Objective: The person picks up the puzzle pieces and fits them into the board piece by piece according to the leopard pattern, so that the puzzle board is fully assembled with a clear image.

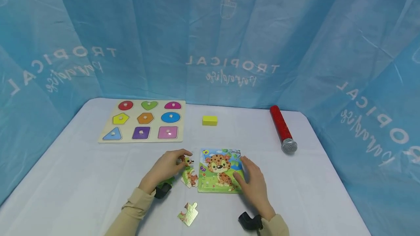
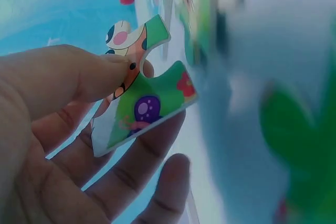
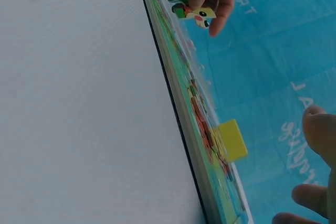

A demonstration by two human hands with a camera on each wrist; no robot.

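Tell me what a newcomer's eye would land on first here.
The leopard puzzle at the near middle of the table, with the right hand resting on its right edge. Just left of it, the left hand pinches a loose puzzle piece. A colourful shape board sits far left.

Orange spotted leopard puzzle (image 1: 219, 170), yellow block (image 1: 210, 120), glittery red tube (image 1: 280, 126), blue backdrop (image 1: 210, 35)
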